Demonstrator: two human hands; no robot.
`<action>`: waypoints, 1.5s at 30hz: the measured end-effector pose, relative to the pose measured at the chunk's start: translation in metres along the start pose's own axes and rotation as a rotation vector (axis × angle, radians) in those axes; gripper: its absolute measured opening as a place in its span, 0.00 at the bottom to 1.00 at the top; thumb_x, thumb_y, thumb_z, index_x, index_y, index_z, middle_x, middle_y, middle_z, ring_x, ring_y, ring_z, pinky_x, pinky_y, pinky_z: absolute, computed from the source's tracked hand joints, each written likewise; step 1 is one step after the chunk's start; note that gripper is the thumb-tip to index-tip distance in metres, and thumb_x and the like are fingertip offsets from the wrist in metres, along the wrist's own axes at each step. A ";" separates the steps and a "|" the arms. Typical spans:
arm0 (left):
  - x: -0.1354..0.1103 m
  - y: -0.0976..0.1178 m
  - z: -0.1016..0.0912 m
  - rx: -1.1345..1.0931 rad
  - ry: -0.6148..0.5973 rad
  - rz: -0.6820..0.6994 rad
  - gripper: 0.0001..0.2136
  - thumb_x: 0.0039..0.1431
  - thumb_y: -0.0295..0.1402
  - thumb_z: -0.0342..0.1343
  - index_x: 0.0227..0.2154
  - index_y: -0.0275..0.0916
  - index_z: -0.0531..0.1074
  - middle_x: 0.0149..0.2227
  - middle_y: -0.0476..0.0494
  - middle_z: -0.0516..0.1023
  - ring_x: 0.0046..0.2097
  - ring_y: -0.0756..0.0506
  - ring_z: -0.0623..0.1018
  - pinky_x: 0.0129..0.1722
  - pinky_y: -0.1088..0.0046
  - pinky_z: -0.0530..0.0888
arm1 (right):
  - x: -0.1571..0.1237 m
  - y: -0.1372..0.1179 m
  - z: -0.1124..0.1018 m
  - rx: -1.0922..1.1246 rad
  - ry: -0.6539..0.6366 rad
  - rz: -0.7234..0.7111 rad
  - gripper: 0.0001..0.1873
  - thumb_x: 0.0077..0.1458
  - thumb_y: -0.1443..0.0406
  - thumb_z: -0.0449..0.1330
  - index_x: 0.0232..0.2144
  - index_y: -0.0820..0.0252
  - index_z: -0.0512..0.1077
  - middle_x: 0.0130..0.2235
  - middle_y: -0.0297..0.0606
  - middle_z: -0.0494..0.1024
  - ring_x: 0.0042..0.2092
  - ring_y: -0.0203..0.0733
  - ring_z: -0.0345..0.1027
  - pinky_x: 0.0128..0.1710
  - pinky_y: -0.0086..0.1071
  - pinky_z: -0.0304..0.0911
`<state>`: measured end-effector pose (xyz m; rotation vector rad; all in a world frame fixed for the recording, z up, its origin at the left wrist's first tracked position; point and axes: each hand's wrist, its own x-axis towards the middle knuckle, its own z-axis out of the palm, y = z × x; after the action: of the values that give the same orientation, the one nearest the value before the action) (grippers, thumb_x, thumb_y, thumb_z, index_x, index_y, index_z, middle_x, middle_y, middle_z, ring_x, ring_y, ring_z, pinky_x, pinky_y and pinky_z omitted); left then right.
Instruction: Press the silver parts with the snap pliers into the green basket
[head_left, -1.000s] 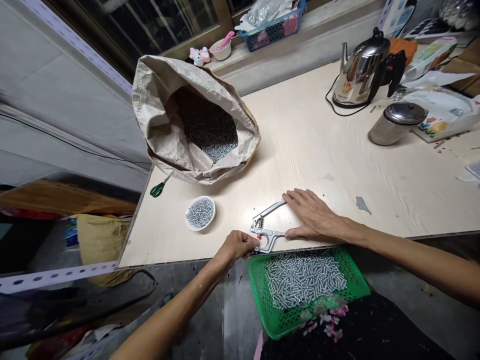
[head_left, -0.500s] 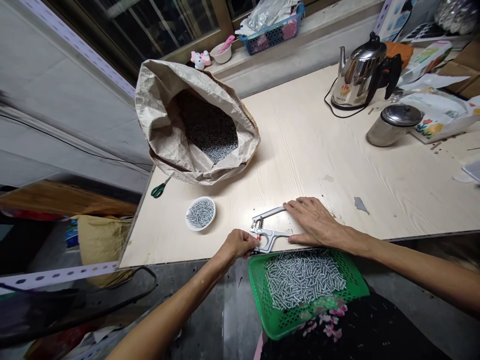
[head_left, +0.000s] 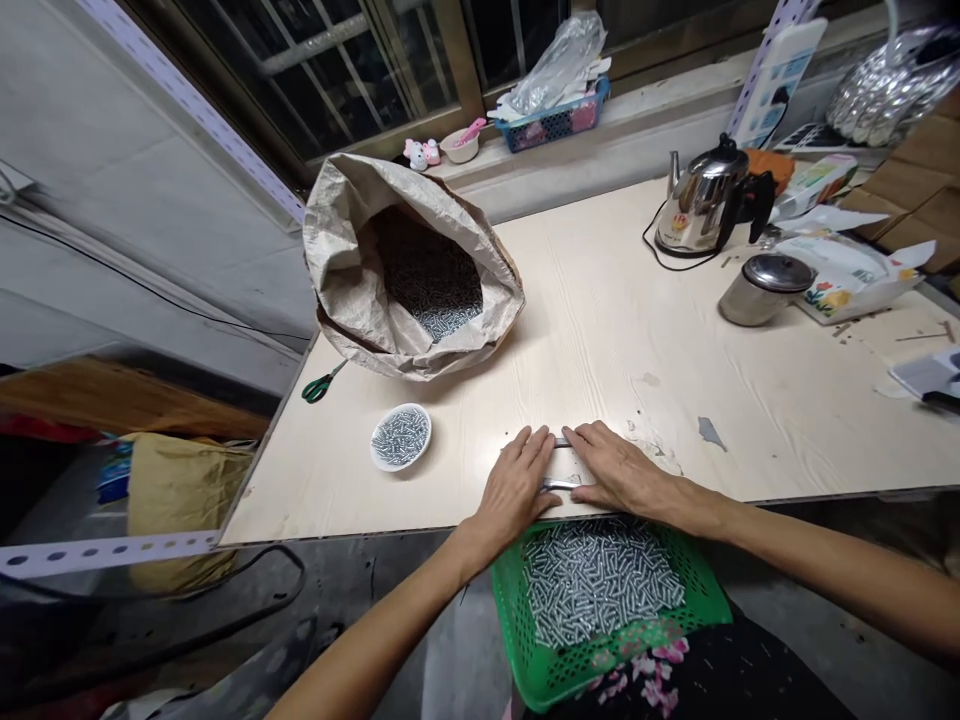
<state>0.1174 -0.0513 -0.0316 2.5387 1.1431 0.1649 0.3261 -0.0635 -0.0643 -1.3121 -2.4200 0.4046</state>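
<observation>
Where fingers cover pliers, smooth metal, woodgrain tabletop

The tool handles are of smooth metal with a soft shine. The small pieces appear to be of bright metal, and the basket under them looks like perforated plastic. The sack has a matt, creased surface; I cannot tell if it is paper or woven plastic. The table shows smooth wood grain, slightly glossy. The kettle is of polished, mirror-like metal.
</observation>
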 end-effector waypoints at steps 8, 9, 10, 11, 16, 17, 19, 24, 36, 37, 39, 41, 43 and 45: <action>0.031 -0.020 -0.002 0.004 0.054 -0.107 0.19 0.56 0.35 0.59 0.49 0.36 0.67 0.47 0.39 0.72 0.48 0.40 0.68 0.46 0.61 0.70 | 0.045 0.006 -0.021 -0.177 -0.131 -0.033 0.16 0.51 0.64 0.65 0.41 0.63 0.68 0.40 0.43 0.70 0.42 0.47 0.62 0.40 0.39 0.62; 0.032 -0.021 -0.001 -0.005 0.086 -0.141 0.17 0.56 0.35 0.58 0.48 0.37 0.68 0.45 0.40 0.72 0.47 0.40 0.69 0.45 0.61 0.70 | 0.051 0.008 -0.020 -0.189 -0.133 -0.047 0.14 0.52 0.65 0.64 0.40 0.63 0.69 0.39 0.43 0.71 0.42 0.47 0.62 0.40 0.39 0.62; 0.032 -0.022 0.001 -0.012 0.114 -0.168 0.16 0.56 0.34 0.59 0.46 0.37 0.69 0.43 0.41 0.73 0.46 0.41 0.69 0.44 0.62 0.70 | 0.057 0.010 -0.018 -0.194 -0.135 -0.063 0.11 0.53 0.66 0.63 0.39 0.62 0.69 0.39 0.42 0.71 0.41 0.47 0.63 0.40 0.39 0.62; 0.032 -0.023 0.003 -0.017 0.137 -0.188 0.14 0.56 0.35 0.59 0.45 0.37 0.70 0.41 0.42 0.73 0.44 0.41 0.69 0.43 0.62 0.70 | 0.061 0.012 -0.016 -0.194 -0.136 -0.082 0.09 0.53 0.66 0.63 0.38 0.62 0.69 0.39 0.42 0.71 0.41 0.46 0.63 0.39 0.38 0.61; 0.033 -0.022 0.012 -0.002 0.208 -0.260 0.06 0.58 0.33 0.56 0.37 0.37 0.72 0.35 0.44 0.73 0.41 0.42 0.69 0.40 0.64 0.69 | 0.071 0.019 -0.006 -0.175 -0.136 -0.174 0.04 0.59 0.68 0.55 0.32 0.60 0.69 0.35 0.40 0.71 0.37 0.43 0.62 0.37 0.37 0.60; 0.033 -0.021 0.013 0.001 0.208 -0.271 0.05 0.58 0.33 0.56 0.35 0.37 0.72 0.34 0.44 0.73 0.41 0.42 0.69 0.40 0.64 0.68 | 0.071 0.019 -0.006 -0.166 -0.138 -0.177 0.06 0.60 0.68 0.54 0.31 0.60 0.69 0.34 0.39 0.71 0.37 0.43 0.62 0.37 0.37 0.60; 0.035 -0.021 0.014 0.007 0.199 -0.286 0.05 0.58 0.32 0.56 0.35 0.37 0.72 0.34 0.44 0.73 0.41 0.42 0.69 0.40 0.64 0.69 | 0.072 0.019 -0.006 -0.157 -0.148 -0.169 0.07 0.61 0.68 0.53 0.31 0.60 0.69 0.34 0.40 0.71 0.37 0.43 0.62 0.38 0.37 0.60; 0.023 -0.026 0.003 -0.024 0.291 -0.312 0.23 0.54 0.35 0.61 0.52 0.34 0.66 0.50 0.36 0.70 0.51 0.39 0.67 0.48 0.61 0.68 | 0.065 0.021 -0.017 -0.113 -0.040 -0.202 0.23 0.54 0.61 0.63 0.50 0.64 0.64 0.51 0.50 0.67 0.51 0.50 0.59 0.47 0.44 0.61; -0.049 -0.034 -0.002 0.182 0.284 -0.178 0.10 0.64 0.30 0.47 0.38 0.41 0.74 0.33 0.43 0.72 0.37 0.45 0.67 0.35 0.69 0.67 | 0.052 0.002 0.009 -0.062 0.029 -0.159 0.14 0.57 0.69 0.58 0.47 0.58 0.69 0.44 0.41 0.71 0.45 0.46 0.60 0.43 0.39 0.60; -0.048 -0.034 -0.001 0.232 0.251 -0.111 0.10 0.65 0.30 0.47 0.39 0.41 0.74 0.32 0.43 0.71 0.37 0.45 0.67 0.34 0.70 0.67 | 0.052 0.002 0.014 -0.065 0.043 -0.154 0.13 0.58 0.69 0.57 0.46 0.57 0.69 0.43 0.41 0.71 0.45 0.46 0.60 0.43 0.39 0.59; -0.043 -0.038 -0.001 0.299 0.189 -0.001 0.10 0.65 0.28 0.47 0.40 0.42 0.74 0.32 0.43 0.71 0.37 0.45 0.67 0.34 0.70 0.66 | 0.051 0.002 0.021 -0.071 0.081 -0.145 0.12 0.59 0.69 0.55 0.46 0.57 0.69 0.43 0.40 0.71 0.45 0.45 0.60 0.43 0.39 0.59; -0.034 -0.044 -0.002 0.343 0.124 0.081 0.10 0.64 0.27 0.47 0.38 0.40 0.74 0.32 0.43 0.70 0.37 0.45 0.67 0.33 0.70 0.65 | 0.050 0.003 0.026 -0.073 0.122 -0.142 0.12 0.60 0.68 0.55 0.46 0.57 0.70 0.43 0.40 0.72 0.45 0.45 0.60 0.44 0.39 0.58; -0.025 -0.051 -0.005 0.374 0.062 0.156 0.09 0.64 0.27 0.47 0.34 0.39 0.73 0.31 0.43 0.70 0.36 0.45 0.67 0.32 0.70 0.64 | 0.049 0.004 0.030 -0.064 0.150 -0.141 0.10 0.60 0.67 0.55 0.45 0.57 0.70 0.43 0.40 0.72 0.46 0.45 0.60 0.45 0.39 0.58; -0.019 -0.055 -0.010 0.377 0.028 0.218 0.10 0.64 0.26 0.47 0.31 0.37 0.73 0.30 0.44 0.70 0.36 0.46 0.67 0.32 0.70 0.64 | 0.049 0.005 0.032 -0.046 0.159 -0.134 0.08 0.61 0.67 0.55 0.42 0.58 0.71 0.42 0.39 0.72 0.46 0.44 0.60 0.44 0.38 0.58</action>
<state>0.0632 -0.0287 -0.0412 3.0022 0.9800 0.0407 0.2907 -0.0219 -0.0863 -1.1451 -2.3783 0.2016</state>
